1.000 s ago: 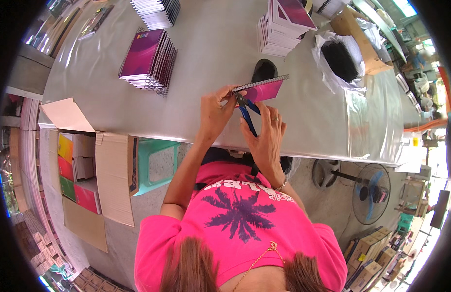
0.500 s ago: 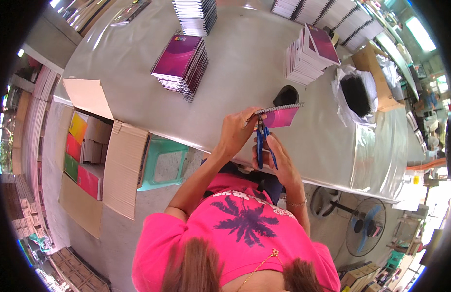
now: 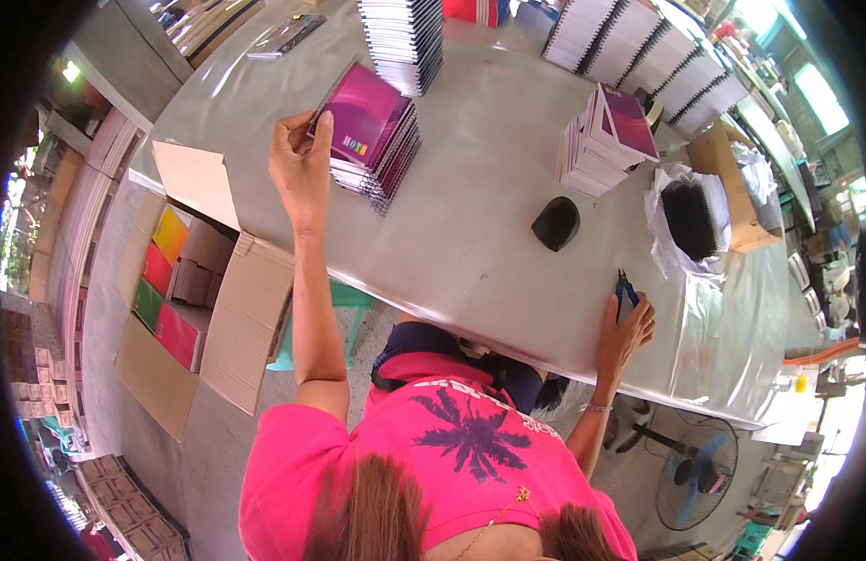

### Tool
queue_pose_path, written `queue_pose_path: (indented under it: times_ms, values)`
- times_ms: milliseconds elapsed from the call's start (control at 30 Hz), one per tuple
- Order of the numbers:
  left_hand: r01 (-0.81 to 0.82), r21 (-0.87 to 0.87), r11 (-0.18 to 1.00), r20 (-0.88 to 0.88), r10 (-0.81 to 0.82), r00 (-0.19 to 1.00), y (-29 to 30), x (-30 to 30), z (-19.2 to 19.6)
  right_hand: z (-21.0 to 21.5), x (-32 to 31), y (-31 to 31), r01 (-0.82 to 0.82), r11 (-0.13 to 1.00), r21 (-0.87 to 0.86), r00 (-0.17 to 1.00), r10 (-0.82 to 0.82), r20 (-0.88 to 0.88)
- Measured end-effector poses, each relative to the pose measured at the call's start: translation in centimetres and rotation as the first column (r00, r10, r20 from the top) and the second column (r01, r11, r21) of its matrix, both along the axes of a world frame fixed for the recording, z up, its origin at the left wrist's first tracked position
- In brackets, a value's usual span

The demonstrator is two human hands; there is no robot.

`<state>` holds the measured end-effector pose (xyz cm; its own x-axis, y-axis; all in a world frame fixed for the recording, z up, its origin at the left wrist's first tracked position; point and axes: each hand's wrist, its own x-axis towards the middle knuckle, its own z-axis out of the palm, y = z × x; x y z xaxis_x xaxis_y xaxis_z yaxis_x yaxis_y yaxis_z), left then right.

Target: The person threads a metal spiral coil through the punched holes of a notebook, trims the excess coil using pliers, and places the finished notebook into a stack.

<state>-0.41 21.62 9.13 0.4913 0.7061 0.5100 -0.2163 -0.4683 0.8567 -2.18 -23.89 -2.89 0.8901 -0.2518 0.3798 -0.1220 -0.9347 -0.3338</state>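
My left hand (image 3: 300,176) pinches the edge of a purple spiral notebook (image 3: 363,107) between thumb and fingers. It lies over a stack of like notebooks (image 3: 382,178), slightly askew to it. At the near right of the table, my right hand (image 3: 627,329) is closed round blue-handled pliers (image 3: 624,288), their dark jaws pointing away from me. Between the hands, nearer the right one, stands a black hollow holder (image 3: 555,224). Beyond it is a stack of purple-covered booklets (image 3: 627,126), its top one tilted.
A tall stack of spiral notebooks (image 3: 402,47) rises behind the left stack. More bound stacks (image 3: 620,42) line the back right. Black coils (image 3: 690,220) sit in white plastic beside a cardboard box (image 3: 732,187). An open carton (image 3: 241,318) of coloured notebooks and a fan (image 3: 697,472) flank me.
My left hand has carried the notebook from in front of me to the far-left stack. My right hand has moved right with the pliers, away from the notebook.
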Motion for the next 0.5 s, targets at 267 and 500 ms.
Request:
queue_pose_path:
  times_ms: [267,500]
  values:
    - [-0.107,0.094,0.990,-0.117,0.118,0.986,2.8,0.1,-2.9,0.1,-0.1,0.2,-0.012,1.000,-0.018,0.999,0.013,0.041]
    - [-0.094,0.053,0.994,-0.197,0.102,0.975,3.5,0.3,-4.3,0.0,-0.2,0.2,-0.016,1.000,-0.003,0.999,0.016,0.052]
